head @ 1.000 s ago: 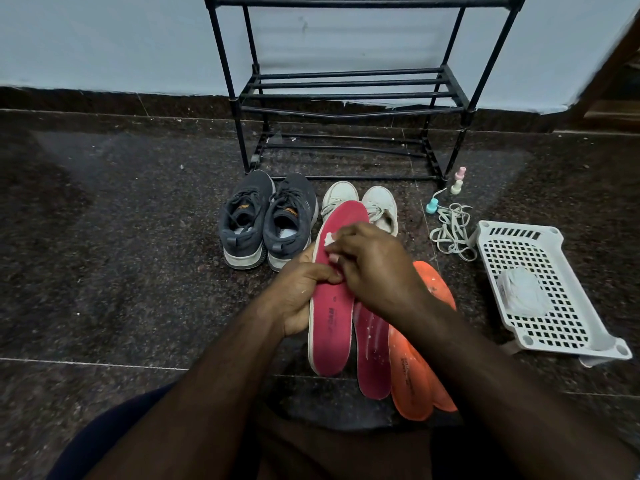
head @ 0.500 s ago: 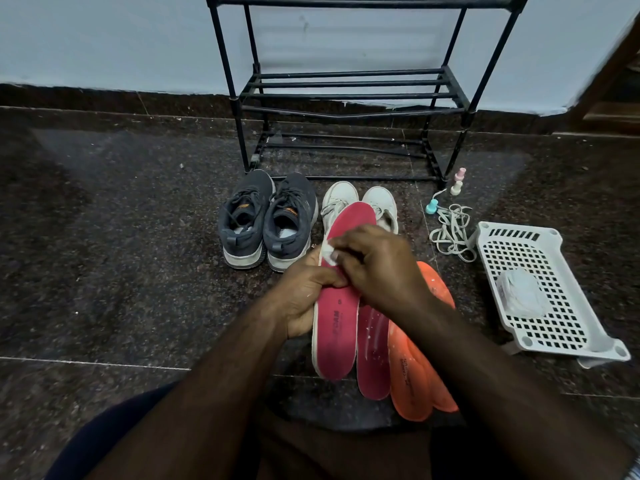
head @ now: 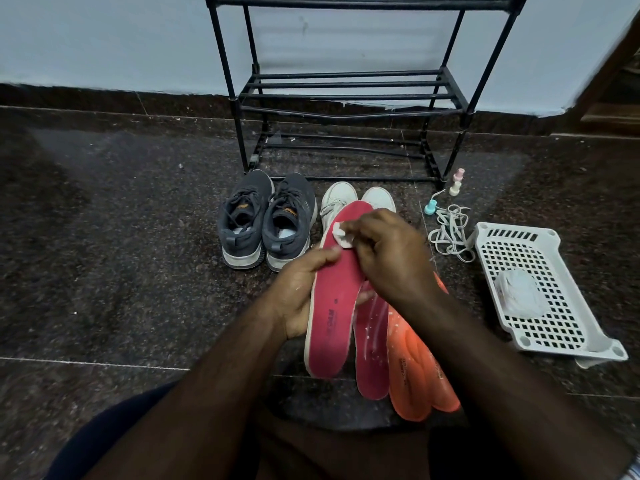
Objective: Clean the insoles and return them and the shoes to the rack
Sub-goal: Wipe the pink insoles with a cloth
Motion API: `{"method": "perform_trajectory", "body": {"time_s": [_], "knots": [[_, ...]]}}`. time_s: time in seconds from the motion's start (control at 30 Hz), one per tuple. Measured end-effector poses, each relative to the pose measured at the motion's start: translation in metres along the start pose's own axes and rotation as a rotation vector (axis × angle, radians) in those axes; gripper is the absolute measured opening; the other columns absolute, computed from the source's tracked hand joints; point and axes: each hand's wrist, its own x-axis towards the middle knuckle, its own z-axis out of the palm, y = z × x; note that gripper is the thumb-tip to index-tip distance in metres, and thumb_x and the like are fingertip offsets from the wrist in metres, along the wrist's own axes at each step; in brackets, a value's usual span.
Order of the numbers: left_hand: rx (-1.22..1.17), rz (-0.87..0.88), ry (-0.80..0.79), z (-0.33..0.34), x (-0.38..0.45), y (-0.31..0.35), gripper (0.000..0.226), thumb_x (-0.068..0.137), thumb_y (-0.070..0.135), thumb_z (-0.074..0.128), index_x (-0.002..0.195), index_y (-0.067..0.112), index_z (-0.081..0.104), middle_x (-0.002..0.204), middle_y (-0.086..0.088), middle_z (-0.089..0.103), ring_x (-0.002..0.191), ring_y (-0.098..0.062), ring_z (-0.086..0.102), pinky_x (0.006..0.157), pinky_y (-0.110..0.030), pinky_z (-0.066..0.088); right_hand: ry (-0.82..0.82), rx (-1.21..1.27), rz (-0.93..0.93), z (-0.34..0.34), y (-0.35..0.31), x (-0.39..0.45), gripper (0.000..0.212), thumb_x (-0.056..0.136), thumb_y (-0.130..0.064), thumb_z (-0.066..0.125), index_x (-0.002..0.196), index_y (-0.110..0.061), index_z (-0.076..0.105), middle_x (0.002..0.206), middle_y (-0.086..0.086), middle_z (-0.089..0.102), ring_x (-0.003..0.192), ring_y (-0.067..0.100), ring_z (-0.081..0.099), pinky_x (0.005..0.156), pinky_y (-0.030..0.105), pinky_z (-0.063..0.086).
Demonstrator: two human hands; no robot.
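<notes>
My left hand (head: 298, 289) grips a red insole (head: 332, 306) by its left edge, thumb across the top, holding it lifted over the floor. My right hand (head: 388, 258) pinches a small white wipe (head: 341, 234) against the insole's upper part. A second red insole (head: 372, 344) and two orange insoles (head: 415, 375) lie on the floor to the right. Two grey sneakers (head: 266, 220) and two white sneakers (head: 356, 199) stand in front of the black shoe rack (head: 346, 95), whose shelves hold nothing.
A white perforated plastic basket (head: 540, 296) with a crumpled white wad (head: 519, 296) in it sits at right. Loose white laces (head: 450, 233) and small pastel pegs (head: 455, 183) lie by the rack's right leg. Dark speckled stone floor all around.
My right hand has moved the wipe upward along the red insole toward its toe end. The insole has tilted slightly rightward in my left hand.
</notes>
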Motion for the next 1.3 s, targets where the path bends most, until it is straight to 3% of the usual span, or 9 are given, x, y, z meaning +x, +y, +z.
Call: {"method": "perform_trajectory", "body": {"time_s": [0.1, 0.23, 0.4, 0.6, 0.83, 0.97, 1.1, 1.2, 1.3], "knots": [[-0.029, 0.003, 0.051, 0.0, 0.002, 0.0, 0.061, 0.098, 0.06, 0.036, 0.103, 0.013, 0.074, 0.085, -0.008, 0.07, 0.068, -0.02, 0.068, 0.063, -0.035, 0.058, -0.04, 0.0, 0.011, 0.005, -0.004, -0.001, 0.02, 0.085, -0.007, 0.07, 0.104, -0.009, 0.075, 0.095, 0.006, 0.065, 0.091, 0.021, 0.062, 0.082, 0.017, 0.04], [-0.122, 0.005, 0.057, 0.001, 0.003, 0.001, 0.077, 0.097, 0.066, 0.028, 0.086, 0.01, 0.08, 0.083, -0.01, 0.074, 0.077, -0.02, 0.074, 0.07, -0.031, 0.061, -0.1, 0.013, -0.091, 0.015, -0.019, -0.014, 0.013, 0.083, -0.009, 0.07, 0.095, -0.007, 0.075, 0.09, 0.007, 0.065, 0.084, 0.023, 0.063, 0.076, 0.032, 0.049], [-0.101, -0.014, 0.089, -0.003, 0.002, 0.003, 0.092, 0.09, 0.079, 0.022, 0.086, 0.009, 0.081, 0.09, -0.013, 0.075, 0.086, -0.022, 0.074, 0.079, -0.031, 0.06, -0.126, 0.035, -0.102, 0.02, -0.026, -0.022, 0.014, 0.083, -0.008, 0.066, 0.094, -0.008, 0.075, 0.088, 0.005, 0.065, 0.081, 0.02, 0.064, 0.072, 0.035, 0.052], [-0.098, 0.008, 0.07, 0.007, 0.004, -0.003, 0.085, 0.095, 0.073, 0.017, 0.101, 0.012, 0.076, 0.097, -0.01, 0.075, 0.09, -0.019, 0.074, 0.078, -0.03, 0.06, -0.016, 0.009, 0.02, 0.019, -0.025, -0.012, 0.012, 0.079, -0.006, 0.068, 0.088, -0.01, 0.075, 0.084, 0.004, 0.064, 0.078, 0.02, 0.062, 0.071, 0.022, 0.042], [0.035, -0.043, 0.103, -0.002, 0.006, 0.001, 0.096, 0.083, 0.086, 0.022, 0.106, 0.006, 0.069, 0.091, -0.015, 0.072, 0.088, -0.023, 0.072, 0.079, -0.033, 0.057, -0.083, 0.021, -0.015, 0.02, -0.029, -0.021, 0.016, 0.083, -0.01, 0.064, 0.094, -0.012, 0.075, 0.085, 0.003, 0.066, 0.081, 0.018, 0.063, 0.073, 0.029, 0.049], [0.172, 0.06, 0.115, -0.003, 0.007, -0.006, 0.075, 0.092, 0.073, 0.026, 0.111, 0.014, 0.068, 0.083, -0.011, 0.06, 0.065, -0.019, 0.059, 0.05, -0.025, 0.051, -0.008, -0.091, -0.011, 0.012, -0.012, -0.006, 0.013, 0.081, -0.007, 0.064, 0.089, -0.008, 0.073, 0.084, 0.008, 0.065, 0.079, 0.025, 0.062, 0.072, 0.03, 0.044], [0.313, 0.101, 0.061, -0.004, 0.002, -0.009, 0.053, 0.093, 0.059, 0.042, 0.118, 0.019, 0.066, 0.091, -0.01, 0.07, 0.069, -0.017, 0.066, 0.049, -0.024, 0.049, 0.069, -0.142, 0.123, -0.007, 0.016, 0.011, 0.016, 0.08, -0.003, 0.066, 0.091, -0.008, 0.076, 0.088, 0.009, 0.067, 0.084, 0.027, 0.064, 0.076, 0.023, 0.04], [0.314, 0.109, 0.063, -0.004, 0.001, -0.008, 0.059, 0.088, 0.058, 0.047, 0.127, 0.017, 0.06, 0.091, -0.011, 0.07, 0.065, -0.016, 0.067, 0.048, -0.024, 0.05, 0.072, -0.086, 0.153, -0.013, 0.016, 0.011, 0.016, 0.081, -0.005, 0.067, 0.093, -0.01, 0.076, 0.091, 0.007, 0.068, 0.088, 0.023, 0.063, 0.079, 0.019, 0.039], [0.255, 0.108, 0.11, -0.006, 0.004, -0.006, 0.059, 0.091, 0.057, 0.048, 0.13, 0.014, 0.057, 0.088, -0.011, 0.066, 0.062, -0.017, 0.063, 0.047, -0.024, 0.05, -0.02, -0.08, 0.08, -0.003, 0.004, -0.002, 0.015, 0.083, -0.009, 0.067, 0.094, -0.013, 0.076, 0.091, 0.004, 0.067, 0.087, 0.019, 0.062, 0.08, 0.027, 0.046]]}}
